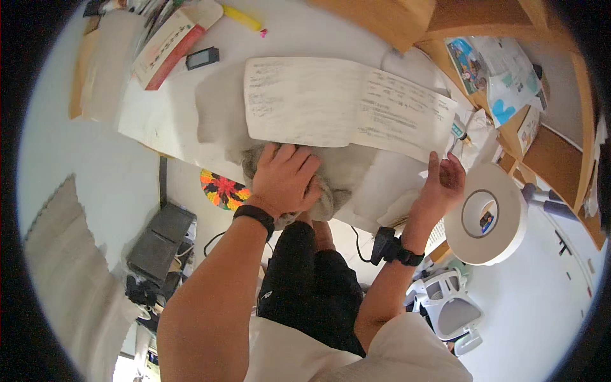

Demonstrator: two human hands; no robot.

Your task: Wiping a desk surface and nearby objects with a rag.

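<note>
My left hand point(286, 178) is closed on a crumpled grey cloth point(328, 198) at the desk's front edge. Cloth bunches out below and beside the fingers. Just beyond lies an open notebook point(305, 102) with handwriting on its pages, its near edge by my knuckles. My right hand point(443, 184) is at the notebook's near right corner, fingers apart and a little curled, with nothing visible in them. Whether a fingertip touches the page edge I cannot tell. A pen point(461, 134) with a dark barrel lies beyond that hand, beside the notebook.
A white ring-shaped object point(455, 226) stands right of my right forearm. Wooden shelving point(560, 159) with papers borders the desk at right. At the far left are a red-and-white box point(172, 48), a small dark device point(202, 58) and a yellow tube-like item point(242, 17). A white chair point(449, 302) stands lower right.
</note>
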